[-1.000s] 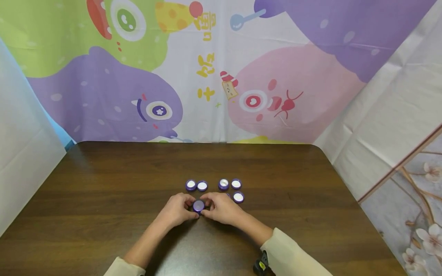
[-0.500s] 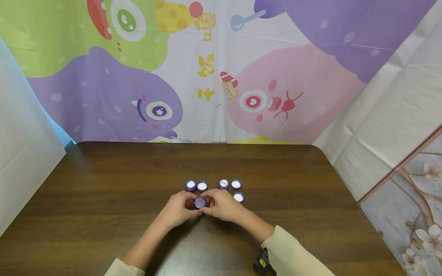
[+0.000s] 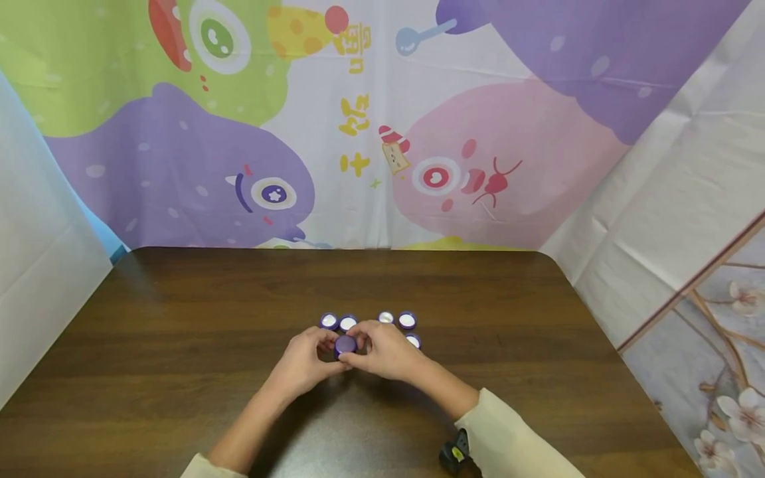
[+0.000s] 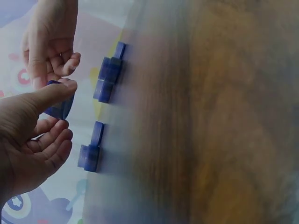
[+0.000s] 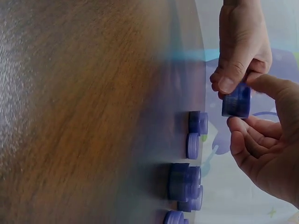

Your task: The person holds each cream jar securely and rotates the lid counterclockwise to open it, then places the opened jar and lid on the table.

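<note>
A small round purple jar (image 3: 345,345) with a flat lid is between both hands, raised above the tabletop. My left hand (image 3: 301,358) pinches it between thumb and fingers from the left. From the right, my right hand (image 3: 385,350) pinches the same jar. In the left wrist view the jar (image 4: 60,109) is tilted and partly covered by the left thumb. Its dark side wall (image 5: 236,101) shows between the fingertips of both hands in the right wrist view.
Just beyond the hands, small purple round pieces with white insides stand on the brown table (image 3: 508,372): a left pair (image 3: 329,321) and a right group (image 3: 407,320), partly hidden by the right hand. A printed cloth (image 3: 358,219) hangs at the table's far edge.
Both hands have moved slightly away from the body with the jar, which is now raised and tilted. The right hand now covers more of the pieces behind it.
</note>
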A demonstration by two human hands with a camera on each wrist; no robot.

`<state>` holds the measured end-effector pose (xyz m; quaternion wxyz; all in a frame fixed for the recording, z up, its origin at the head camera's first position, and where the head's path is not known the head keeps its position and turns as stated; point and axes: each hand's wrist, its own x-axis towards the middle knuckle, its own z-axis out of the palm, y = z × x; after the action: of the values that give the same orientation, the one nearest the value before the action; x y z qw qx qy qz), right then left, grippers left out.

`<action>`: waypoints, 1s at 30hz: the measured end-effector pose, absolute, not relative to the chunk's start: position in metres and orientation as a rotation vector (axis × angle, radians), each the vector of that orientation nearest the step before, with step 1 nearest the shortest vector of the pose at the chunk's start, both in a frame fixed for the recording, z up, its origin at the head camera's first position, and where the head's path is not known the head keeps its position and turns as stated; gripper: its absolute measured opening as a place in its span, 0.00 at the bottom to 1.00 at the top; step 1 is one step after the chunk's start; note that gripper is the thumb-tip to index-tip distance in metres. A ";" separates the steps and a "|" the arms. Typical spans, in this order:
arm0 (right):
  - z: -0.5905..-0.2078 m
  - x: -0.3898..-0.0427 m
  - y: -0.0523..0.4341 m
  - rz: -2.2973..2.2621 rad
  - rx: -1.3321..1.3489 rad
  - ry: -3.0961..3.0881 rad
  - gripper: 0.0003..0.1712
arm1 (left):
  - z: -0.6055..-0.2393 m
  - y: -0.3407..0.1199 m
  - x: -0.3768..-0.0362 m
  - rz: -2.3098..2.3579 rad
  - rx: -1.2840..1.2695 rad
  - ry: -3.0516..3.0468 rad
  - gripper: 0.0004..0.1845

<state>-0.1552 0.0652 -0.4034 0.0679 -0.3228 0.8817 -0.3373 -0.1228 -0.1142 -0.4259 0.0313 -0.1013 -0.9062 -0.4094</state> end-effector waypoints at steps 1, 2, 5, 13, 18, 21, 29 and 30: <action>-0.403 -0.155 0.065 -1.025 -0.965 2.654 0.22 | -0.426 -0.114 -0.122 -1.267 -0.318 -2.787 0.17; -0.403 -0.155 0.065 -1.032 -0.960 2.653 0.23 | -0.425 -0.114 -0.121 -1.273 -0.322 -2.782 0.18; -0.400 -0.154 0.065 -1.042 -0.956 2.666 0.21 | -0.425 -0.113 -0.119 -1.304 -0.340 -2.764 0.17; -0.388 -0.150 0.067 -1.005 -1.009 2.754 0.16 | -0.424 -0.113 -0.120 -1.540 -0.367 -2.703 0.17; -0.381 -0.149 0.069 -1.028 -1.030 2.712 0.15 | -0.420 -0.113 -0.118 -1.575 -0.421 -2.650 0.16; -0.378 -0.149 0.073 -1.007 -1.095 2.676 0.14 | -0.417 -0.113 -0.116 -1.527 -0.468 -2.629 0.15; -0.371 -0.147 0.079 -0.980 -1.144 2.683 0.22 | -0.414 -0.113 -0.117 -1.455 -0.461 -2.633 0.16; -0.371 -0.147 0.079 -0.991 -1.120 2.701 0.24 | -0.414 -0.113 -0.117 -1.449 -0.438 -2.633 0.16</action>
<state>-0.1469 0.0793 -0.3708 0.0268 -0.3627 0.8745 -0.3209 -0.1168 -0.1129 -0.4141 0.0523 -0.1441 -0.8657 -0.4765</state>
